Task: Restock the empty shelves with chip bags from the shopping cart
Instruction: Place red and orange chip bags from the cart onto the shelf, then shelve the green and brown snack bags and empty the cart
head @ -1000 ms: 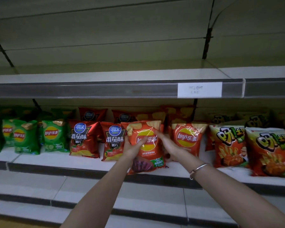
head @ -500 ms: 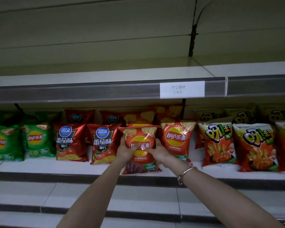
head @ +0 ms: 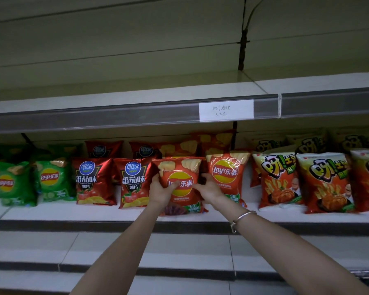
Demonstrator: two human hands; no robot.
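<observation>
An orange Lay's chip bag (head: 180, 171) stands upright on the middle shelf (head: 73, 212), between a red tomato-flavour bag (head: 134, 182) and another orange Lay's bag (head: 227, 175). My left hand (head: 161, 190) grips its left side and my right hand (head: 209, 188), with a silver bracelet on the wrist, grips its right side. The bag's bottom rests near the shelf's front edge. The shopping cart is out of view, apart from a bit of metal at the lower right corner.
Green Lay's bags (head: 51, 179) fill the shelf's left end, fries-snack bags (head: 324, 182) the right. More bags stand in a back row. The top shelf (head: 136, 96) is bare, with a handwritten price label (head: 226, 110). Two lower shelves (head: 51, 252) are bare too.
Both hands have pushed the orange bag back and upright into the gap in the front row. The camera has shifted to the right and slightly closer.
</observation>
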